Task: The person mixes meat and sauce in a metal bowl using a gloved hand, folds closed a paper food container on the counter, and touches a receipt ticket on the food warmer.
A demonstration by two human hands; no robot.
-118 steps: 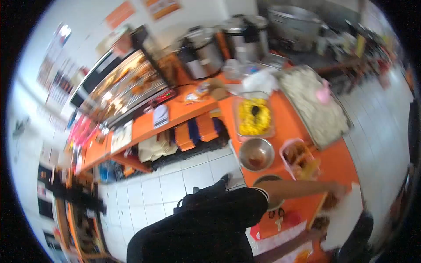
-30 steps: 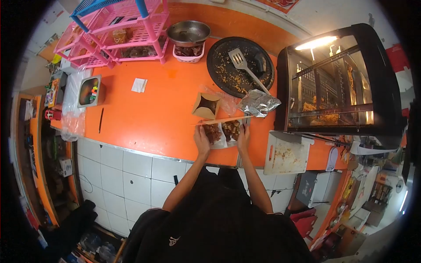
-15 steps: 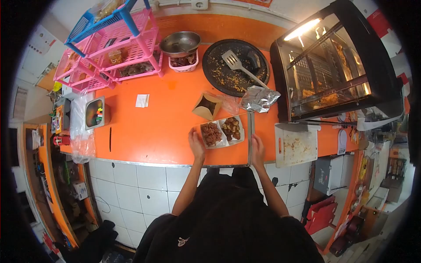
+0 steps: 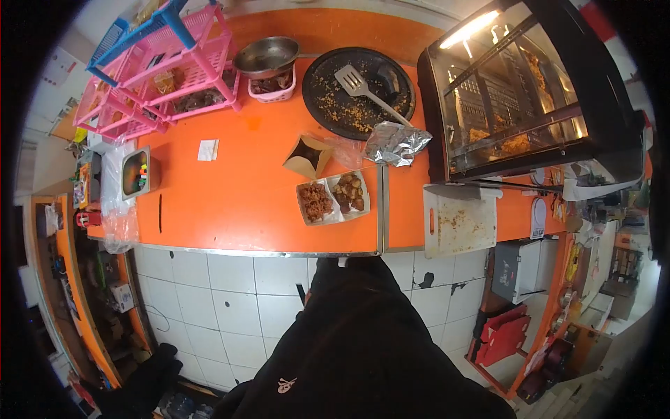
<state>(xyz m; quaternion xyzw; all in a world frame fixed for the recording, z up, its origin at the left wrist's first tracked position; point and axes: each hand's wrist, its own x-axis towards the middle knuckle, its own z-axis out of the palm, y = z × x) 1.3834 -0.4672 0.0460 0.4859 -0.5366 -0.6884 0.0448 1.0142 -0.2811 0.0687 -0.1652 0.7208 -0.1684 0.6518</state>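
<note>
Neither of my hands shows; my arms are down near the dark clothing at the bottom. On the orange counter (image 4: 258, 209) a paper tray (image 4: 342, 218) holds two portions side by side: reddish-brown pieces (image 4: 315, 202) on the left and browned chunks (image 4: 349, 193) on the right. Just behind it stands an open brown paper box (image 4: 307, 156) with dark contents. Crumpled foil (image 4: 396, 144) lies beside a round black pan (image 4: 328, 105) with crumbs, and a slotted spatula (image 4: 354, 82) rests across the pan.
A lit glass display case (image 4: 516, 98) stands at the right, with a crumb-strewn cutting board (image 4: 460, 222) before it. Pink racks (image 4: 202, 63), a metal bowl (image 4: 268, 59) over a pink basket (image 4: 273, 91), a metal container (image 4: 141, 174) and a white paper (image 4: 208, 150) are at the left.
Both hands have left the sides of the paper tray and dropped out of sight. The view has shifted, so the counter's objects appear farther left and higher.
</note>
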